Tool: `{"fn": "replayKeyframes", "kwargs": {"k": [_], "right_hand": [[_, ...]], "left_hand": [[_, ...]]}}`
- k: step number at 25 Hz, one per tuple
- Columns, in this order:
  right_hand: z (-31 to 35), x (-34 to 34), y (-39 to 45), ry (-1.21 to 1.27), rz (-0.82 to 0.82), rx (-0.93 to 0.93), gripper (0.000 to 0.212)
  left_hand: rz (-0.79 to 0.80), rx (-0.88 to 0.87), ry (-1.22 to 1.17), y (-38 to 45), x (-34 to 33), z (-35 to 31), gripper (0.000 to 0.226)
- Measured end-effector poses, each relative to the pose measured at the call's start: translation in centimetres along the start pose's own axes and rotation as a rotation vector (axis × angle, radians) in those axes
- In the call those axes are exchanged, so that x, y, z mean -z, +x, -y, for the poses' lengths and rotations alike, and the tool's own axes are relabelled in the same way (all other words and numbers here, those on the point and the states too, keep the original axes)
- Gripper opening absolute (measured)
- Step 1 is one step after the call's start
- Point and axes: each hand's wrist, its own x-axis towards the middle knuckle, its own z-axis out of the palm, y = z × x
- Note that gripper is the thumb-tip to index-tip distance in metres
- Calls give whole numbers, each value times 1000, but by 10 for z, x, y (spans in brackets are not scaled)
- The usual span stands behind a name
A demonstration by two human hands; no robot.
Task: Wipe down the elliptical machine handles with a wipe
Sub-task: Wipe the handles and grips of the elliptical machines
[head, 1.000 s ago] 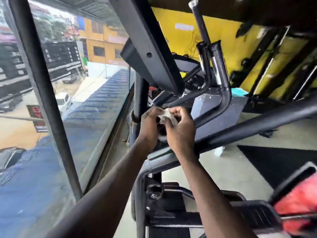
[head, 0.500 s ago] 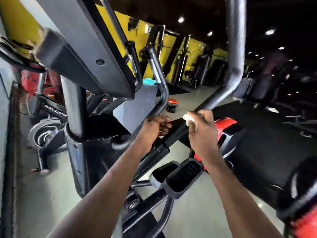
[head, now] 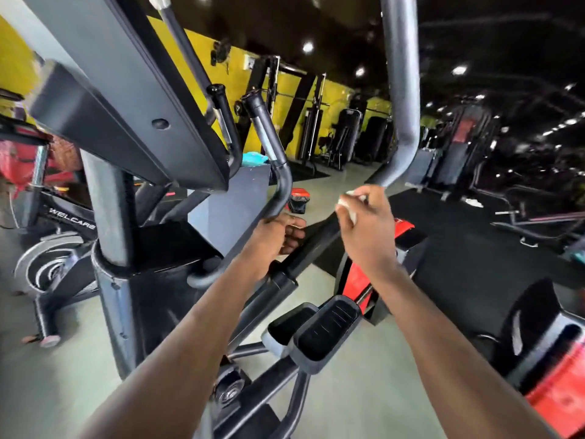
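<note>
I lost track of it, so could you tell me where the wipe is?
In the head view, right of centre: the wipe is pinched in the right hand, beside the long handle.

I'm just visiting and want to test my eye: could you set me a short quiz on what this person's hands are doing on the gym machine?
1. True or false: the wipe is held in the left hand.
2. What does the left hand grip? A) the curved handlebar B) a pedal C) nothing
3. Fill in: the right hand holds the wipe by the long ____ that rises past the top of the view.

Key: 1 false; 2 A; 3 handle
</note>
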Motion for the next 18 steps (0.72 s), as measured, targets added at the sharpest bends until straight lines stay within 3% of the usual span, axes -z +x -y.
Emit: {"fn": "replayKeyframes", "kwargs": {"k": [3,5,8,10,12,18], "right_hand": [[32,-23,-57,136,176,226,5],[33,-26,-70,158,219,325,18],[8,-13,-23,116,47,-5,38],[-11,3,7,34,-107,-182,33],[-11,3,10,-17,-151,-211,25],[43,-29,-80,-20,127,284,11]], "left_hand": [[28,-2,-22,6,-5,-1,30],[37,4,-29,9,-9,0,28],[58,-14,-4,15,-14,0,29],[113,-18,22,22,-16,-3,31],[173,-20,33,29,-19,-6,31],[259,-6,-29,44,-30,-13,30]]}}
